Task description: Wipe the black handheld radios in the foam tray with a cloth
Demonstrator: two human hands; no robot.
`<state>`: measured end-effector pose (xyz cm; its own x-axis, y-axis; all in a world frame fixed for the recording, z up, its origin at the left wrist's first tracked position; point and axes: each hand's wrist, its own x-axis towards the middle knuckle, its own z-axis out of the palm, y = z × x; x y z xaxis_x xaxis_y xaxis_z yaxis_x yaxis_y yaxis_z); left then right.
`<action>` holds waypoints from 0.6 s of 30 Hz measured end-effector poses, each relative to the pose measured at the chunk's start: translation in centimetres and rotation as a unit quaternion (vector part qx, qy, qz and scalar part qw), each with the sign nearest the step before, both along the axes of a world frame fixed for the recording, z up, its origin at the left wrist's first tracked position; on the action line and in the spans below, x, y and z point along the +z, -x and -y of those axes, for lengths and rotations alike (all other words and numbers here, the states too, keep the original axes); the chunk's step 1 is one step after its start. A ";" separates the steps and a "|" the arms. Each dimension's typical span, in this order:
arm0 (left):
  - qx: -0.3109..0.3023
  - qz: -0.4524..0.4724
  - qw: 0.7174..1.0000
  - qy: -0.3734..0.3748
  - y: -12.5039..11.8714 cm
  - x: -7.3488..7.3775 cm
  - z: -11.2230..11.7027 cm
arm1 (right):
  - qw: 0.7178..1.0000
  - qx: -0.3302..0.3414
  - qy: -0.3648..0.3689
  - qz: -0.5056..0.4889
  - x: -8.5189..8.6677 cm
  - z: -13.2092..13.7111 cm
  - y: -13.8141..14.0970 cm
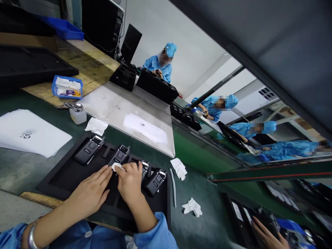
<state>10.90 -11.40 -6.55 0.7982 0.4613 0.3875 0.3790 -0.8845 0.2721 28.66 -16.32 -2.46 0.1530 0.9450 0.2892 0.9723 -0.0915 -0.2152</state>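
A black foam tray (62, 180) lies in front of me, holding several black handheld devices that look like radios. My right hand (131, 180) pinches a crumpled white wipe (117, 166) and presses it on the lower part of one device (120, 154). My left hand (94, 188) is beside it, fingers stretched out and fingertips at that device's left edge. Another device (89, 149) lies to the left, facing up. To the right of my right hand are a partly hidden device (144, 169) and a fully visible one (155, 182).
White sheets (33, 133) lie left, near a dispenser bottle (78, 116) and a blue bin (67, 87). Crumpled wipes (178, 168) and a white strip (173, 188) lie right. Another person's hand (268, 235) is at lower right. Several people in blue work along the line behind.
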 end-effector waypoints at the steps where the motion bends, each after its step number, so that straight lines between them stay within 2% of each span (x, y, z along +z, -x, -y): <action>1: 0.000 -0.002 1.000 -0.001 0.0 0.0 0.0 | 1.000 -0.009 -0.001 -0.005 0.0 -0.2 -0.1; 4: 0.004 -0.004 1.000 -0.002 0.0 -0.1 0.0 | 1.000 -0.022 0.005 -0.004 0.2 -1.3 0.1; 8: 0.005 -0.014 1.000 -0.009 0.1 -0.1 0.0 | 1.000 0.009 0.022 -0.013 0.4 -1.2 0.3; 13: 0.006 0.008 1.000 0.011 0.2 0.1 0.0 | 0.998 -0.010 -0.001 -0.054 1.2 2.5 -1.8; 18: -0.001 0.011 1.000 -0.004 0.3 0.5 0.1 | 0.987 -0.068 -0.123 -0.083 1.8 7.4 -6.2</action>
<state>10.57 -11.50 -6.05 0.7902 0.4565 0.4089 0.3706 -0.8873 0.2744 34.87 -23.70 -0.62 0.3386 0.8166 0.4675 0.9041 -0.1447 -0.4020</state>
